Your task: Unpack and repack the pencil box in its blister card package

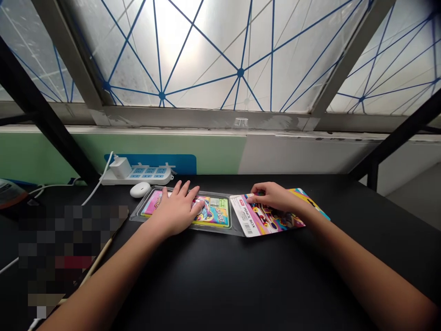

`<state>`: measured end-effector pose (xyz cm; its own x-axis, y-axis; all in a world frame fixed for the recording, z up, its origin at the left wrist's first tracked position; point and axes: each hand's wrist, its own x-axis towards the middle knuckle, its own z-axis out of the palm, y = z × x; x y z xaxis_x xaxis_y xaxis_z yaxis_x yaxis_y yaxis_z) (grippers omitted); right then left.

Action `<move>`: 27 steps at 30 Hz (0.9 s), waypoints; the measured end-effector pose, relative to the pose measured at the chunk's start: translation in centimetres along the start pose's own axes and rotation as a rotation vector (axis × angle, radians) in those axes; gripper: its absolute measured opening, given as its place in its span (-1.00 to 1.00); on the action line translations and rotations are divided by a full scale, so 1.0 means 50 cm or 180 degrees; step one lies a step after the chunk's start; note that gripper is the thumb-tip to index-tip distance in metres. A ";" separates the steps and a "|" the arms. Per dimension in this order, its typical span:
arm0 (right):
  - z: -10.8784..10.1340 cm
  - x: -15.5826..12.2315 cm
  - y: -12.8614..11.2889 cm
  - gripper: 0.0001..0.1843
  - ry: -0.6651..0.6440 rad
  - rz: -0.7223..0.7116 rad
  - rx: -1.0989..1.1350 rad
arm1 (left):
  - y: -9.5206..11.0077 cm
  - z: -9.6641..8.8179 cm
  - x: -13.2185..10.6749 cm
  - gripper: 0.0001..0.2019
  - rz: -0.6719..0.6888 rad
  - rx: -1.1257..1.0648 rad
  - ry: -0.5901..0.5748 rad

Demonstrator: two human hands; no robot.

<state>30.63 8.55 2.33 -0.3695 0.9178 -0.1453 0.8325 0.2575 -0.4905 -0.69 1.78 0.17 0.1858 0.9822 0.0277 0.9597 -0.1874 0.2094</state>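
Note:
A colourful pencil box lies in a clear plastic blister tray on the black table. My left hand rests flat on top of it, fingers stretched out. To the right lies the printed cardboard backing card marked "PENCIL BOX", with its left edge against the blister. My right hand sits on the card's upper left part, fingers curled and pinching near its edge.
A white power strip with a plugged-in charger lies at the back left, a white oval case just in front of it. A thin wooden stick lies at the left beside a blurred patch. Window frames rise behind the table.

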 end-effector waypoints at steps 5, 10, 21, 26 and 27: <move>-0.014 -0.006 0.006 -0.48 0.0092 0.0053 -0.0004 | 0.002 0.001 0.002 -0.34 -0.0014 0.0105 0.0000; 0.009 0.000 -0.007 -0.51 0.0239 -0.0034 -0.0132 | 0.012 0.005 0.000 -0.34 -0.0126 0.0123 0.0098; 0.084 -0.016 -0.089 -0.54 0.0626 -0.0399 -0.0127 | 0.097 0.005 -0.033 -0.37 0.0200 -0.1437 0.0321; 0.042 -0.011 -0.052 -0.53 0.0177 -0.0363 -0.0093 | 0.075 -0.017 -0.016 -0.49 0.0237 -0.3196 0.0974; 0.031 -0.010 -0.042 -0.52 0.0026 -0.0353 -0.0043 | 0.060 -0.022 -0.007 -0.50 0.0259 -0.3385 0.1099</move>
<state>28.46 7.07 2.10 -0.4563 0.8859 -0.0836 0.7921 0.3616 -0.4917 1.89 0.87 1.84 0.0129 0.9492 0.3144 0.2483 -0.3076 0.9185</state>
